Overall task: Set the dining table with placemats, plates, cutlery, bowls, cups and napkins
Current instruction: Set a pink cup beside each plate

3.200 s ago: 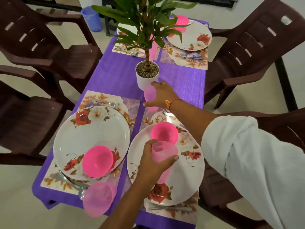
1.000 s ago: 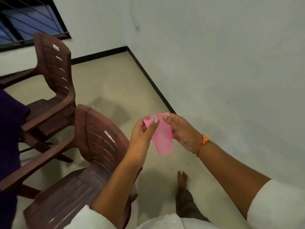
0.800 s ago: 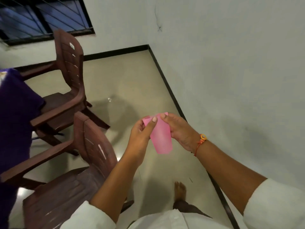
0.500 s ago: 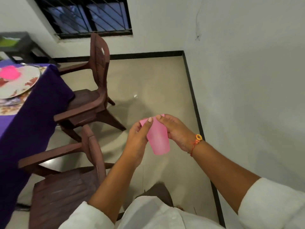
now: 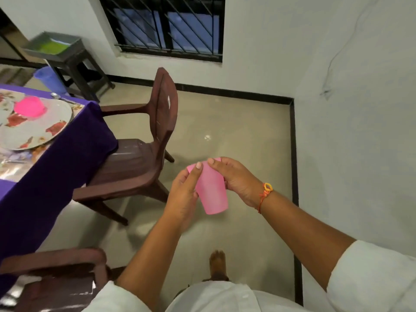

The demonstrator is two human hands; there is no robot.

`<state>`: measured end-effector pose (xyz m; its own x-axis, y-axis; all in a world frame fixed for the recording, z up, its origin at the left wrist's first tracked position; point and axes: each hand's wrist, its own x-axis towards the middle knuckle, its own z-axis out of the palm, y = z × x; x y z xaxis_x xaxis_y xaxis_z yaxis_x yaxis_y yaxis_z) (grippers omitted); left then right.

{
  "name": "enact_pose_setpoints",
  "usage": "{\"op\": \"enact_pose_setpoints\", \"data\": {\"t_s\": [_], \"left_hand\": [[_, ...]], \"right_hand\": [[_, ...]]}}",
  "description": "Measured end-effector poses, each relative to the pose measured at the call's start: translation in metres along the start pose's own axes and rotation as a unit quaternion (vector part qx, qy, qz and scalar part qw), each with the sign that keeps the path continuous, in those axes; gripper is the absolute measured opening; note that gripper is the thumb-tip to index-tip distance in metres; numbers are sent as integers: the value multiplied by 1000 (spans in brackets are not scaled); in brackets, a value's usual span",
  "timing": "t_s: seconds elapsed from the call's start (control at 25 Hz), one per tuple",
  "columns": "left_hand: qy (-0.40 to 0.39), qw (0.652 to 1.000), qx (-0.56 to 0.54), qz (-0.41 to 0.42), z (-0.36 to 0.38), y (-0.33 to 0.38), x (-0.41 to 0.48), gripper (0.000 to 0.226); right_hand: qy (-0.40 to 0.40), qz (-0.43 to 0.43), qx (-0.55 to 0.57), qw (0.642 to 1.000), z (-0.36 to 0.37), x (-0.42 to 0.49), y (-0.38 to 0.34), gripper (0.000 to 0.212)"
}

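A pink plastic cup (image 5: 212,194) is held in front of me over the floor, mouth tilted away from me. My left hand (image 5: 183,194) grips its left side with the thumb on the rim. My right hand (image 5: 236,176) grips its right side, fingers curled behind it. At the far left stands the table under a purple cloth (image 5: 56,167). On it lies a floral plate (image 5: 33,129) carrying a pink bowl (image 5: 30,108), on a placemat (image 5: 15,158), with a spoon (image 5: 58,96) behind the plate.
A brown plastic chair (image 5: 144,149) stands tucked at the table ahead of my hands. Another brown chair (image 5: 56,280) is at the lower left. A dark stool with a grey tray (image 5: 54,45) and a blue bin (image 5: 48,78) stand by the window wall. The white wall (image 5: 360,131) runs along my right.
I have turned away from the table and walked along its side, carrying the cup in both hands. The far place setting and the window have come into view at the left.
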<state>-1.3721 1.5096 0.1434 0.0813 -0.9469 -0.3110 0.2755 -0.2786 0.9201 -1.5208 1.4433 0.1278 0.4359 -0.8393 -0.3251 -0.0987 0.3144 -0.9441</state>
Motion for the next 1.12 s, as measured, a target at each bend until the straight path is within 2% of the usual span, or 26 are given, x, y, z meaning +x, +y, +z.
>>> {"op": "enact_pose_setpoints", "data": {"t_s": [0.08,0.28,0.36,0.48,0.68,0.92,1.04,1.12], "left_hand": [[15,1000,6,5,3,24,44,45],[57,998,3,24,20,62,147,43],[87,996,7,22,28,72,198,44],[152,988,11,29,39,83,267,50],[273,960,-36,38,55,115,355,72],[351,928,-70,106,26,164,433,52],[386,907,-100,137,-7,186,471,42],[418,889,-108,150,-43,197,501,46]], "right_hand": [[-8,-5,-9,1000,-14,46,-24,68],[-57,-14,-15,998,-58,154,-67,60],[-79,-15,-26,996,-84,207,-81,64],[-128,-13,-47,991,-117,281,-102,66],[-230,-2,-85,969,-151,391,-156,53],[-330,-28,-129,935,-120,509,-220,43],[-363,-43,-168,916,-80,573,-239,53],[-385,-49,-198,900,-50,619,-250,58]]}}
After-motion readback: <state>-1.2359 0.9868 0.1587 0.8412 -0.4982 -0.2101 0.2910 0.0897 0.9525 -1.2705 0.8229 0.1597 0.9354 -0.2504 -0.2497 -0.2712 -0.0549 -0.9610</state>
